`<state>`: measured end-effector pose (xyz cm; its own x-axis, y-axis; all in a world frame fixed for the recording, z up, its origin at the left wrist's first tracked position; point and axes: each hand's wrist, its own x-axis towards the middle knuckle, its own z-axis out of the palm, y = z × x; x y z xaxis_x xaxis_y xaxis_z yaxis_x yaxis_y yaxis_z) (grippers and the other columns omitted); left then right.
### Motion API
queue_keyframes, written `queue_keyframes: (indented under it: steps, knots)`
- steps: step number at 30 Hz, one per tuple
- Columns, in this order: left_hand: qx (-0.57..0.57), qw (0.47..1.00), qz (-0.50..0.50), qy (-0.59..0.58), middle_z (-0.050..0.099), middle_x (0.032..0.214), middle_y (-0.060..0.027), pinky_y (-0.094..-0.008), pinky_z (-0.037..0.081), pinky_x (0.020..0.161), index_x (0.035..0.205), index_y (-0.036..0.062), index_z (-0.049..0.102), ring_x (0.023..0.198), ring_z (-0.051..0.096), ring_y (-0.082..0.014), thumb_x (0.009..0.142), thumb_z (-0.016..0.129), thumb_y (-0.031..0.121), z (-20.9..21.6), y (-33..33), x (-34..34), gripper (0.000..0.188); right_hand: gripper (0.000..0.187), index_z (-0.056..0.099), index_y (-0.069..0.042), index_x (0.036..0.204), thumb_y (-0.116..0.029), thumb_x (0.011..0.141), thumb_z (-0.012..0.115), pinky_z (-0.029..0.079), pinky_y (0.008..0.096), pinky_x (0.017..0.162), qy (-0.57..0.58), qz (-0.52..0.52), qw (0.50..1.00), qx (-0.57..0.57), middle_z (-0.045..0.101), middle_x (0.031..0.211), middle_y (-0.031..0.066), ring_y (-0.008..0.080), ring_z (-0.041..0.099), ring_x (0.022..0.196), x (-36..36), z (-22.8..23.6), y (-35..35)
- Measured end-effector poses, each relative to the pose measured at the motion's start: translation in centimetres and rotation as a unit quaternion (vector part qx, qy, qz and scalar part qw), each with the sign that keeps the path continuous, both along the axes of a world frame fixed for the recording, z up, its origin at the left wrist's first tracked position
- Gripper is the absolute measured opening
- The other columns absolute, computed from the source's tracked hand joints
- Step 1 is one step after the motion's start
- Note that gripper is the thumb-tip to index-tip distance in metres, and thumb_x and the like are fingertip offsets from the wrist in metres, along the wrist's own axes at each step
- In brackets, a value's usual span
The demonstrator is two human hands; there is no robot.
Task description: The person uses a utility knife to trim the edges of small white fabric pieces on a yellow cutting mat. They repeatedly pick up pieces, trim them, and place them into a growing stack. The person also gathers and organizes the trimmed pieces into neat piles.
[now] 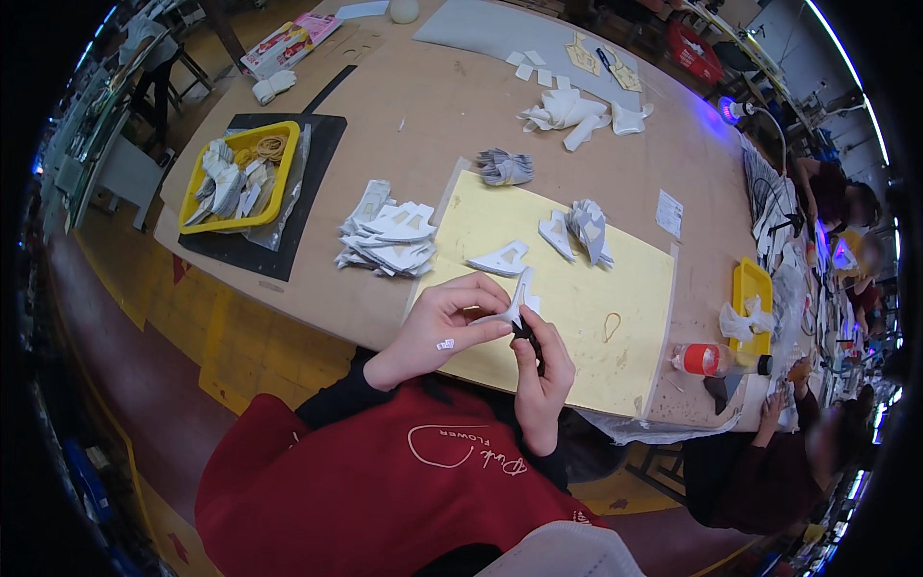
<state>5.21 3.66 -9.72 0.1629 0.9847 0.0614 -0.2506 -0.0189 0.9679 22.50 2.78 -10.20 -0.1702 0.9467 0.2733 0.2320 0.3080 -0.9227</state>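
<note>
Over the near edge of a yellow sheet (601, 370), my left hand (433, 327) pinches a white curved cut piece (520, 293), which looks like a shoe-upper part. My right hand (544, 385) is closed around a small black object (524, 337), perhaps snips, right against that piece; fingers hide most of it. Just beyond lies a similar white piece (498, 260). Another loose piece (556, 235) rests beside a small grey-white bundle (589, 231). Left of the sheet is a stack of white pieces (389, 236), with a banded grey bundle (505, 167) at its far edge.
A yellow tray (291, 183) of pieces and rubber bands sits at left on a black board (322, 163). A rubber band (611, 327) lies on the sheet. A red-labelled bottle (702, 359) and another yellow tray (753, 284) are at right, near a co-worker's hands (772, 409).
</note>
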Motion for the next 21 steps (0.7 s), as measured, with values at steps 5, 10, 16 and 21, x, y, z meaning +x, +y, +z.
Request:
queue_keyframes:
  steps: [5,10,16,21]
  knots:
    - [0.059,0.998,-0.012,-0.003,0.059,0.106,-0.0075,-0.0224,0.052,0.078,0.102,-0.006,0.067,0.096,0.059,-0.0114,0.086,0.069,-0.005,-0.3,-0.3,0.2,0.016,0.035,0.058,0.002,0.129,0.001,0.094,0.057,0.042,0.0239,0.066,0.051,-0.06,0.994,-0.071,0.06,0.089,0.0069,0.0117,0.053,0.075,-0.1,-1.2,-0.1]
    - [0.003,0.998,0.054,-0.035,0.059,0.106,-0.0086,-0.0233,0.054,0.08,0.101,-0.0076,0.067,0.097,0.06,-0.0124,0.087,0.069,-0.004,0.2,0.1,0.2,0.015,0.036,0.059,0.002,0.128,0.001,0.092,0.06,0.043,0.0265,0.064,0.053,-0.08,0.995,0.036,0.06,0.088,0.0095,0.0147,0.054,0.072,0.8,-1.9,-0.1]
    - [-0.036,0.998,0.039,-0.032,0.059,0.107,-0.0091,-0.0244,0.056,0.084,0.101,-0.0082,0.066,0.098,0.061,-0.0125,0.089,0.067,-0.003,0.1,0.0,0.6,0.014,0.039,0.064,-0.001,0.123,0.006,0.084,0.067,0.041,0.0257,0.054,0.013,-0.039,0.986,0.162,0.061,0.085,0.0114,0.0167,0.054,0.062,0.4,-1.9,0.0]
    - [-0.042,0.997,0.041,-0.041,0.06,0.106,-0.0099,-0.0237,0.055,0.081,0.1,-0.0084,0.067,0.097,0.061,-0.0133,0.087,0.067,-0.006,0.5,-0.1,0.8,0.014,0.034,0.07,0.0,0.115,0.01,0.083,0.066,0.047,0.0263,0.062,-0.009,-0.031,0.991,0.128,0.061,0.085,0.0111,0.0179,0.058,0.069,-0.2,-1.1,0.3]
